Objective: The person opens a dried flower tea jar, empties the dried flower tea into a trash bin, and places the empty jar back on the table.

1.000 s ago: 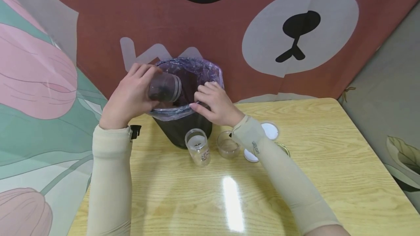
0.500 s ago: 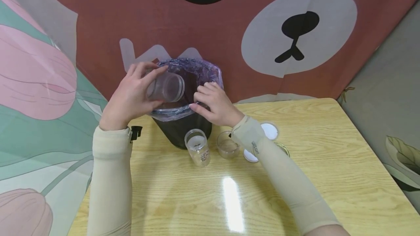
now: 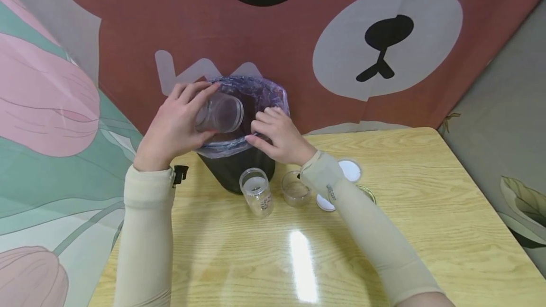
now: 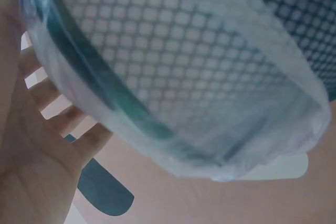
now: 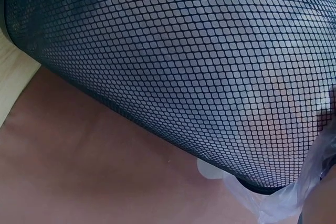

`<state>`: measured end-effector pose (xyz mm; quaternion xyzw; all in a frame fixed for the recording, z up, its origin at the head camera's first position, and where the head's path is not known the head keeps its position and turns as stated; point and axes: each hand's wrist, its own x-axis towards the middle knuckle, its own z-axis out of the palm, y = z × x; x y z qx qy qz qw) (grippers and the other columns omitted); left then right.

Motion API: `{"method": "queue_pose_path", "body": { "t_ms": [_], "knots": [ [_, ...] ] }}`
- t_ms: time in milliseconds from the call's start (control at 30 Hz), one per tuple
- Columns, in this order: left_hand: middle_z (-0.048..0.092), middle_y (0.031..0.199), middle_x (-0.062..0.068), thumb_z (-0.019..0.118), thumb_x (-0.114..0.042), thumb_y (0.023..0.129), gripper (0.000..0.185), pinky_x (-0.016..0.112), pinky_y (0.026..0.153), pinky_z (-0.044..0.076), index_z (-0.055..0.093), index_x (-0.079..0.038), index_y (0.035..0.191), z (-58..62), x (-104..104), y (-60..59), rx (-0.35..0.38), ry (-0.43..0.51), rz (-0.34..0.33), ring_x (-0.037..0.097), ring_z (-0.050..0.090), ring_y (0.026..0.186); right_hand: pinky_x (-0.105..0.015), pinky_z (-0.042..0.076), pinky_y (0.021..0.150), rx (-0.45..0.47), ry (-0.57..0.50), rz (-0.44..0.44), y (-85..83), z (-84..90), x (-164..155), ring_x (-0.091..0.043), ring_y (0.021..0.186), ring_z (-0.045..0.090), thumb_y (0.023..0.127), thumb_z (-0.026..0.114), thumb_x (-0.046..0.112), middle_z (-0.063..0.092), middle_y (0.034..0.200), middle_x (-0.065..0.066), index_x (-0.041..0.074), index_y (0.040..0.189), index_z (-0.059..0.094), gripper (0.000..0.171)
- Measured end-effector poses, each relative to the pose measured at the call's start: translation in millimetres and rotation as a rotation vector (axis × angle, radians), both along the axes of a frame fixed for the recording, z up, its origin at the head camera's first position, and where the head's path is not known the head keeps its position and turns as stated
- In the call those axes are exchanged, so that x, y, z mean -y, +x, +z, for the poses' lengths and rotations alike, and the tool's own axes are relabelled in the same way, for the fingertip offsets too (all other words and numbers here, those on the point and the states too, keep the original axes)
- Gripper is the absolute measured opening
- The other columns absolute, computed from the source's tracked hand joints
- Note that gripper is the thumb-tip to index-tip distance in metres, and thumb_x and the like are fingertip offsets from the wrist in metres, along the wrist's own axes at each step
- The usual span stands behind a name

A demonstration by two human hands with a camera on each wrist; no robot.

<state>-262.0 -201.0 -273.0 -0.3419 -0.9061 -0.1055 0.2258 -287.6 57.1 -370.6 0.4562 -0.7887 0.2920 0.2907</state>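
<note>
My left hand (image 3: 172, 124) grips a clear plastic jar (image 3: 228, 115) with thumb and fingers. The jar lies on its side over the mouth of a black mesh bin (image 3: 234, 169), its opening facing right, and nothing dark shows inside it. Lining the bin is a translucent purplish bag (image 3: 273, 93), folded over the rim. My right hand (image 3: 279, 134) holds the bin's front right rim through the bag, thumb outside and fingers curled over it. In the left wrist view the bag and mesh (image 4: 173, 66) fill the middle, with the left palm (image 4: 42, 156) at the left.
On the wooden table (image 3: 239, 259), in front of the bin, stand another clear jar (image 3: 257, 193) and a low round clear container (image 3: 296, 188). White lids (image 3: 350, 170) and a gold-rimmed piece (image 3: 368, 194) lie around the right forearm. A printed cloth (image 3: 264, 37) hangs behind.
The jar in my left hand has shifted slightly right and turned its opening more toward the camera. Dark contents seen in it earlier no longer show. My right hand stays on the rim.
</note>
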Motion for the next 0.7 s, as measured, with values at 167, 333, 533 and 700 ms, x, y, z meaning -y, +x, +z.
{"method": "queue_pose_path", "body": {
  "t_ms": [167, 333, 533, 700],
  "knots": [
    [0.052, 0.150, 0.016, 0.095, -0.014, 0.069, 0.093, 0.060, 0.105, 0.049, 0.052, -0.010, 0.151, -0.4, -3.8, 1.3, -0.039, 0.038, 0.012, 0.040, 0.047, 0.133, -0.040, 0.040, 0.084, -0.003, 0.022, -0.013, 0.5, 0.5, -0.8, -0.024, 0.088, 0.049, 0.100, 0.062, 0.029, 0.054, 0.084, -0.002, 0.011, 0.089, 0.064, 0.021],
    [0.052, 0.149, 0.015, 0.097, -0.015, 0.068, 0.089, 0.062, 0.104, 0.050, 0.055, -0.009, 0.147, -1.0, -5.1, 3.4, -0.074, 0.091, 0.030, 0.039, 0.048, 0.133, -0.040, 0.045, 0.094, 0.014, -0.024, 0.012, 2.1, -0.1, -3.4, -0.025, 0.098, 0.056, 0.098, 0.066, 0.026, 0.064, 0.096, -0.004, 0.010, 0.098, 0.071, 0.017],
    [0.053, 0.147, 0.017, 0.097, -0.022, 0.071, 0.088, 0.061, 0.107, 0.048, 0.052, -0.007, 0.145, -3.5, -5.2, 5.6, -0.066, 0.154, 0.073, 0.041, 0.049, 0.131, -0.041, 0.032, 0.126, 0.038, -0.123, 0.080, 4.6, -1.3, -10.7, -0.030, 0.130, 0.057, 0.103, 0.061, 0.039, 0.067, 0.125, -0.013, 0.005, 0.123, 0.072, 0.041],
    [0.055, 0.143, 0.018, 0.095, -0.028, 0.075, 0.089, 0.057, 0.110, 0.048, 0.047, -0.002, 0.145, -4.3, -7.5, 9.0, -0.065, 0.232, 0.076, 0.039, 0.052, 0.130, -0.039, 0.037, 0.122, 0.124, -0.240, 0.063, 8.6, 1.0, -19.2, -0.030, 0.134, 0.054, 0.105, 0.047, 0.058, 0.063, 0.135, -0.016, 0.001, 0.140, 0.061, 0.068]
  ]
}}
